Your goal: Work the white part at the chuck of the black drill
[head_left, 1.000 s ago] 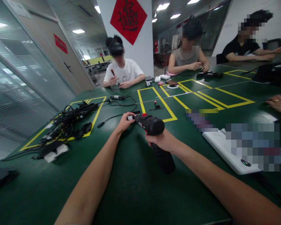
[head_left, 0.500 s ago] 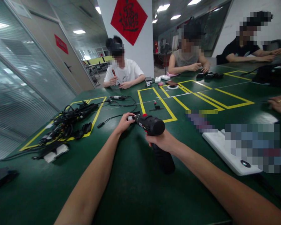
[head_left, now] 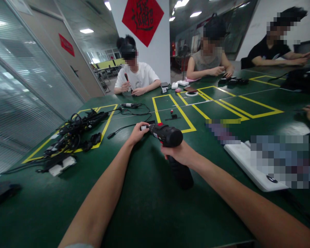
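so, black-and-red cordless drill (head_left: 167, 136) held in both hands, grip end tilted down toward the green workbench (head_left: 142, 210)
right hand (head_left: 178, 154) with fingers wrapped round the grip, left hand (head_left: 137, 134) with fingers closed on the nose, probably for steadying; past the drill, a thin black cable (head_left: 121, 130), yellow-taped rectangle (head_left: 156, 110) and, left of the drill, tangled black cables (head_left: 77, 129)

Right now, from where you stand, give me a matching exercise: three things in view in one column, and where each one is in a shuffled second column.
Things:
1. Cordless drill
2. Bundle of black cables
3. Red diamond sign

Places:
A. On the white pillar
B. Held in the left hand and right hand
C. On the yellow-taped outline at the left of the green table

Pairs: 1-B, 2-C, 3-A
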A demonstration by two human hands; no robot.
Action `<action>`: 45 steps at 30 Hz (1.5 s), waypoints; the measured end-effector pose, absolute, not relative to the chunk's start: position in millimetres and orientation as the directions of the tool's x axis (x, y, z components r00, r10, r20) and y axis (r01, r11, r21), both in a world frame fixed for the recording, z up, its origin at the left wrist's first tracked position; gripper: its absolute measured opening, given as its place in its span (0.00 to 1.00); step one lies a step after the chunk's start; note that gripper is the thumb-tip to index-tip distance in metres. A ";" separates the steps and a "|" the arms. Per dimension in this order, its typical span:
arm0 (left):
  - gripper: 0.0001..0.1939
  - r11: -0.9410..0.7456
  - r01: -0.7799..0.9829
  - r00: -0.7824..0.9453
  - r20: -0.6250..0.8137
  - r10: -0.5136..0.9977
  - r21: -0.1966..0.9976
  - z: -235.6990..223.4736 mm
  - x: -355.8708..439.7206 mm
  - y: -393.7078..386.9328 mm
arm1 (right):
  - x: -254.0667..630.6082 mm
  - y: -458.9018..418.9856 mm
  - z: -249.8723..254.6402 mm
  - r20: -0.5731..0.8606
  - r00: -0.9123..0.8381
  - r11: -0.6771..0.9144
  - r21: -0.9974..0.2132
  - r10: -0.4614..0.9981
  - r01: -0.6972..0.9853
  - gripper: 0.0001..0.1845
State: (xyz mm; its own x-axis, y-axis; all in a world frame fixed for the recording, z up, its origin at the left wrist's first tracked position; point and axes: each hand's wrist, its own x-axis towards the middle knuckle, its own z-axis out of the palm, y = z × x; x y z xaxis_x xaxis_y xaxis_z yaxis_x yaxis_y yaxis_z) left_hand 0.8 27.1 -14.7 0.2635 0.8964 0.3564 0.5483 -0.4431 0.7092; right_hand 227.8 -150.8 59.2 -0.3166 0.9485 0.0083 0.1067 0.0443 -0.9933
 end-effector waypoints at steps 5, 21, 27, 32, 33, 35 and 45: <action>0.16 -0.427 0.564 0.255 0.342 0.904 0.707 -11.0 2.0 24.6 | 227.4 -150.9 59.3 -0.024 -0.296 0.007 -0.994 0.955 0.105 0.02; 0.13 -0.408 0.530 0.231 0.336 0.913 0.744 -11.7 2.2 25.0 | 229.6 -151.4 59.2 -0.029 -0.291 0.006 -0.993 0.956 0.121 0.01; 0.14 -0.378 0.533 0.213 0.312 0.926 0.757 -7.6 4.4 21.1 | 230.6 -150.2 57.6 -0.036 -0.297 -0.007 -0.995 0.954 0.099 0.01; 0.14 -0.377 0.524 0.207 0.316 0.926 0.763 -5.5 5.7 18.4 | 229.9 -149.3 56.4 -0.039 -0.286 -0.013 -0.996 0.958 0.090 0.02; 0.14 -0.375 0.524 0.206 0.313 0.927 0.765 -5.2 5.7 18.2 | 229.8 -149.3 56.6 -0.042 -0.285 -0.019 -0.996 0.958 0.083 0.02; 0.14 -0.371 0.524 0.208 0.308 0.928 0.766 -4.8 5.5 18.0 | 229.8 -149.4 57.3 -0.057 -0.284 -0.039 -0.997 0.957 0.066 0.02; 0.14 -0.374 0.524 0.209 0.310 0.927 0.765 -6.2 4.1 21.0 | 231.9 -149.8 60.1 -0.054 -0.296 -0.042 -0.998 0.954 0.048 0.03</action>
State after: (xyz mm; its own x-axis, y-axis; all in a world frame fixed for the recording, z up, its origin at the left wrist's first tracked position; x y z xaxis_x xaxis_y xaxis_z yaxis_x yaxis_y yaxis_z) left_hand 4.1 21.0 -6.2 0.2093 0.9273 0.3103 0.5241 -0.3742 0.7650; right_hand 231.9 -149.8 60.1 -0.2965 0.9535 -0.0541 0.0479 -0.0417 -0.9980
